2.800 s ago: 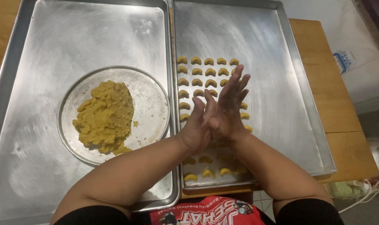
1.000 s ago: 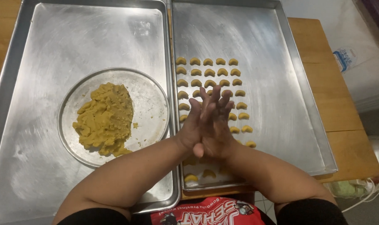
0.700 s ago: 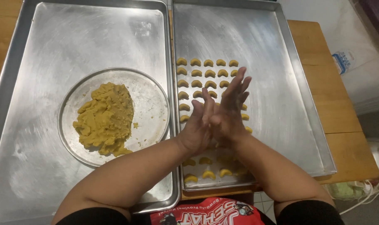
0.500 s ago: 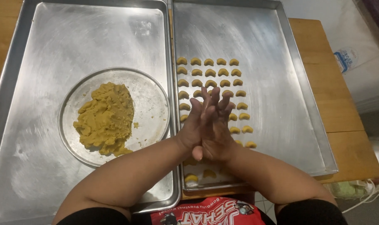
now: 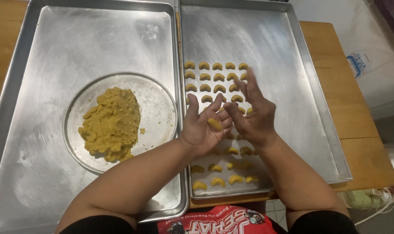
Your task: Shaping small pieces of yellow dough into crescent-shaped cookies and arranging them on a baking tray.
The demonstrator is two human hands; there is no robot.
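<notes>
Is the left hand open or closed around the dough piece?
Open: the left hand lies palm-up, fingers spread, the dough piece resting uncovered on it.

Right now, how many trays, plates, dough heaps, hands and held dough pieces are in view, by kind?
trays: 2 (left tray, right tray)
plate: 1
dough heap: 1
hands: 2 (left hand, right hand)
dough piece on the left palm: 1
total: 7
The crescents on the right tray are left out: the hands hide some.
</notes>
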